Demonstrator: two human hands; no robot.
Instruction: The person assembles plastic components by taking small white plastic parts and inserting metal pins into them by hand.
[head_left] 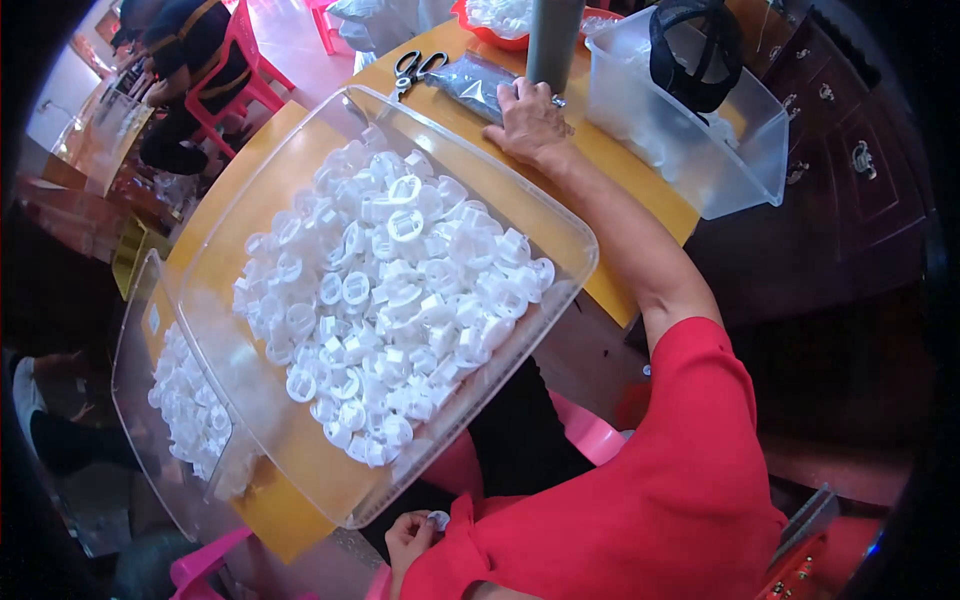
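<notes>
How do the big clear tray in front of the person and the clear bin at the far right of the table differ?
The clear tray is wide and shallow; the clear bin is deep with tall walls. The tray is heaped with small white plastic parts; the bin holds a black cap and some white pieces at its bottom. The tray overhangs the near table edge; the bin sits at the table's far right corner. Both are transparent plastic with rounded corners.

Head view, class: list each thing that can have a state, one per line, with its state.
Big tray: open, heaped with white caps.
Second tray: partly under the big tray, holding caps.
Scissors: shut, lying flat.
Clear bin: open, lidless.
Right hand: resting on a grey bag.
Left hand: pinching one cap.
</notes>
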